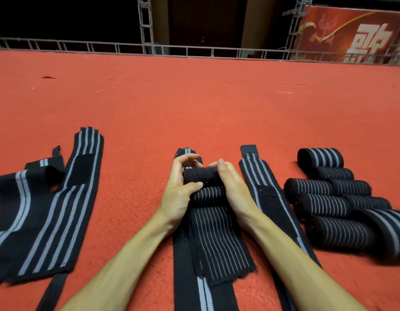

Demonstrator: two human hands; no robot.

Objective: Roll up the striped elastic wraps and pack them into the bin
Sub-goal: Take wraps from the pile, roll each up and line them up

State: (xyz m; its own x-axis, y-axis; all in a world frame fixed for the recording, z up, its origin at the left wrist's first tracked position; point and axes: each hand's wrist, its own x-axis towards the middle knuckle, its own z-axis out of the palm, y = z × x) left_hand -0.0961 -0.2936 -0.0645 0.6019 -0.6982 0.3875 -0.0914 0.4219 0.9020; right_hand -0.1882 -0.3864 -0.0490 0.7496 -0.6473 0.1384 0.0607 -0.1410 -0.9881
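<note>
Rolling looks half done at centre: left hand (180, 191) and right hand (233, 187) curl round the ends of one wrap (202, 176), probably to hold the coil tight, its tail flat on the carpet (194, 104). Rolls (324, 205), at least five, lie grouped at right, likely awaiting packing. Four flat wraps (66, 198) wait: two left, one beneath, one just right. No bin shows.

Matt ribbed elastic wraps (214, 239), fuzzy red carpet (194, 104)
</note>
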